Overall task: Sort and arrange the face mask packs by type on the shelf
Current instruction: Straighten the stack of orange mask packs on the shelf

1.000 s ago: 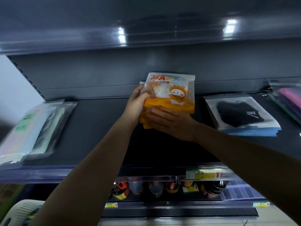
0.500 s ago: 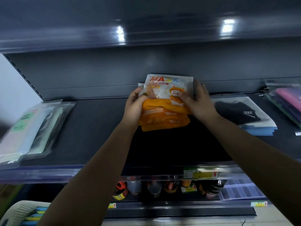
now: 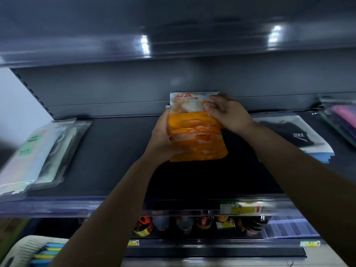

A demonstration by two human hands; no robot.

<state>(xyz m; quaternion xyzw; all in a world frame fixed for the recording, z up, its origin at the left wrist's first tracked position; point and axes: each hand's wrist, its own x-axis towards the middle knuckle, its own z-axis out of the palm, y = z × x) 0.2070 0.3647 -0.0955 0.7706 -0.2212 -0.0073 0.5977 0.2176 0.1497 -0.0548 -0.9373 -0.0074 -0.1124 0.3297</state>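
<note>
A small stack of orange and white mask packs lies at the middle of the dark shelf, near the back wall. My left hand holds the stack's left edge, fingers curled under it. My right hand grips the upper right corner of the top pack. Left on the shelf lies a pile of pale clear-wrapped mask packs. To the right sits a stack of black mask packs on blue and white backing. Pink and green packs lie at the far right edge.
An upper shelf overhangs close above. The shelf front carries a clear price rail with a yellow tag. Below, several bottles stand in a row. A pale basket with blue and yellow items sits at the lower left.
My right hand moved from under the front of the orange stack up to its top right corner. The stack now lies flatter and nearer, and my left hand slid down its left edge.
</note>
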